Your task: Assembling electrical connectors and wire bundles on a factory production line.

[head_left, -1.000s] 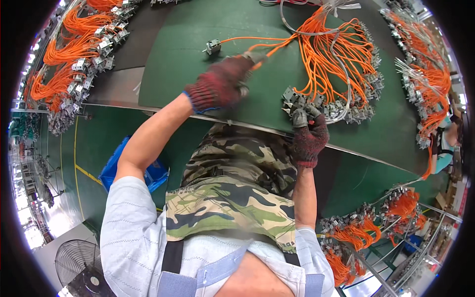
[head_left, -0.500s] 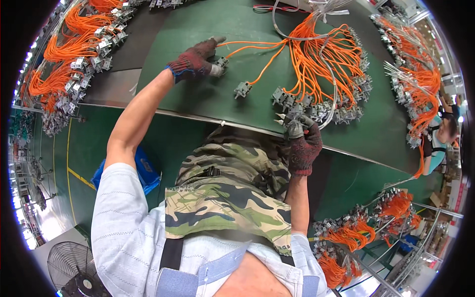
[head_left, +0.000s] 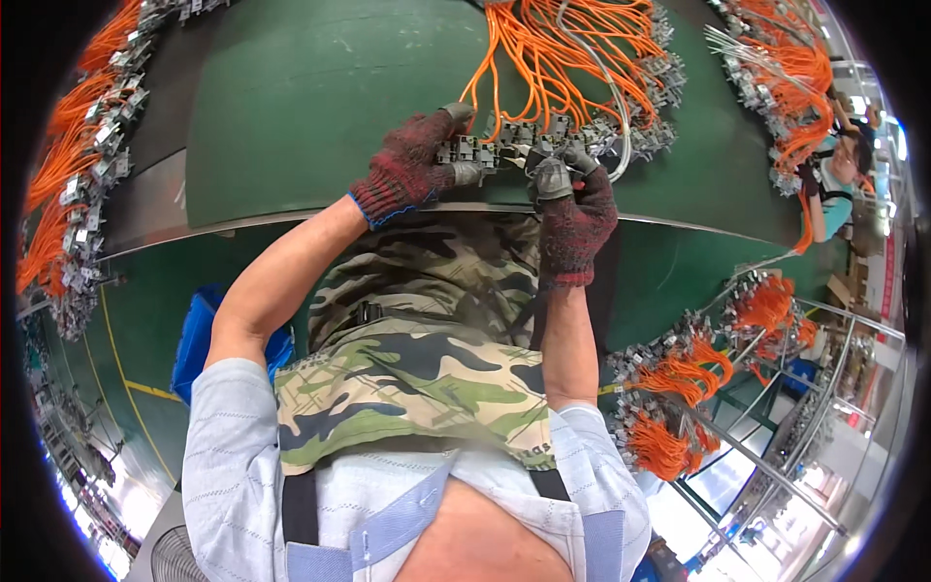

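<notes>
My left hand (head_left: 412,167), in a dark red knitted glove with grey fingertips, is closed on grey block-like connectors (head_left: 468,151) at the ends of orange cables. Beside it, my right hand (head_left: 574,218), gloved alike, is closed round a small tool with pale pointed tips (head_left: 515,158). Its handle is hidden by the fingers. The tips point toward the connectors in my left hand. Orange cables (head_left: 543,63) fan down from the top edge to a row of grey connectors (head_left: 630,131). A clear tube (head_left: 621,92) loops over them.
A green mat (head_left: 310,107) covers the table, whose metal edge (head_left: 281,215) runs before me. More orange cable bundles hang at the left (head_left: 73,136) and right (head_left: 800,68). A blue bin (head_left: 199,335) stands below left. At far right is another person (head_left: 836,179).
My left hand has moved right, bringing connectors that lay apart up beside the others, close to my right hand. The whole view has shifted somewhat.
</notes>
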A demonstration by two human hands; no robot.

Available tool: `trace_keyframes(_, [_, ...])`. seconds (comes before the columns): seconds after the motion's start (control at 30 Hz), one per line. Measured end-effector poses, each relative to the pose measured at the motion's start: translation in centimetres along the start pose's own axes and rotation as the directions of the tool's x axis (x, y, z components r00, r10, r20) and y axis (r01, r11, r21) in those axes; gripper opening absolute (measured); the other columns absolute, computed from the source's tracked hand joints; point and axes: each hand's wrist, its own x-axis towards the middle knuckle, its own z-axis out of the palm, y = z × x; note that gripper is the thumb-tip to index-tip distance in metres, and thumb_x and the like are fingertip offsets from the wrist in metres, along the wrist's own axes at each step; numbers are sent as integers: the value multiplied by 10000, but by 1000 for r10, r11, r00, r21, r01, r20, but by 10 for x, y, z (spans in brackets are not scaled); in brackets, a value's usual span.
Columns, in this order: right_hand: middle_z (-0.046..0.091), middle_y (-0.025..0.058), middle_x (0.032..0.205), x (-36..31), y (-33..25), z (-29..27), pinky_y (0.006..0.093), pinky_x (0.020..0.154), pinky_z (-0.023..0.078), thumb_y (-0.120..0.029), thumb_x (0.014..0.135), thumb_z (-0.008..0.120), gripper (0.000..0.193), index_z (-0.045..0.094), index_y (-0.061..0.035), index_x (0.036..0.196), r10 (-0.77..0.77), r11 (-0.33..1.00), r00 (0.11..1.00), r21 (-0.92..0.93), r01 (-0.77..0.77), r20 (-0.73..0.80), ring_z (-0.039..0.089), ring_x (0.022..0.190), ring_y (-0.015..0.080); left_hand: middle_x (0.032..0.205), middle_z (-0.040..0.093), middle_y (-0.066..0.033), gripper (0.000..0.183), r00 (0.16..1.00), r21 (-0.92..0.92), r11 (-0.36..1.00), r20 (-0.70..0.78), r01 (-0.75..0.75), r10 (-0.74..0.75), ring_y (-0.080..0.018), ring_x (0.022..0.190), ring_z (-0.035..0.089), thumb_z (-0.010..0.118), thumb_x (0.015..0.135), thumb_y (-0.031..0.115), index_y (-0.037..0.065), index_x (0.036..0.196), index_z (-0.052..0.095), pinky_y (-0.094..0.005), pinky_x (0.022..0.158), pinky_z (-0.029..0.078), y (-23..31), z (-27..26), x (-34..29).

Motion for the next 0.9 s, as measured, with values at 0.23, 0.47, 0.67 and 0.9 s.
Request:
trace_keyframes(0.23, [793,48,998,-1,3,11,289,834,584,-63,957,829,225,774,-10,1169,-58,980,995,-185,73,84,699,889,94,1202,735,-164,865,999,-46,999,-49,14,-16,-374,1096,716,930,793,362,127,1531,544,-488,944,591,1,7,-3])
trace_keyframes(0.47, [801,76,971,2,5,21,312,813,592,-103,960,831,252,786,-10,1190,-40,973,992,-222,66,121,717,855,126,1173,743,-148,840,997,-10,1000,-77,-13,12,-381,1095,703,913,788,351,144,1516,549,-501,936,584,-1,10,-6])
trace_keyframes(0.67, [795,66,985,3,-3,17,298,834,602,-55,979,803,240,761,17,1205,-90,889,970,-421,180,226,724,907,118,1180,743,-149,843,998,-19,1000,-64,-4,3,-373,1122,702,915,807,389,123,1517,548,-494,952,581,3,7,-5])
trace_keyframes(0.9, [812,116,942,-4,-7,26,345,803,601,-156,942,853,293,783,-8,1186,-152,932,975,-305,197,164,764,855,175,1228,734,-169,892,997,-46,998,-77,-32,29,-373,1126,716,921,820,383,94,1561,518,-488,964,589,-5,10,-8])
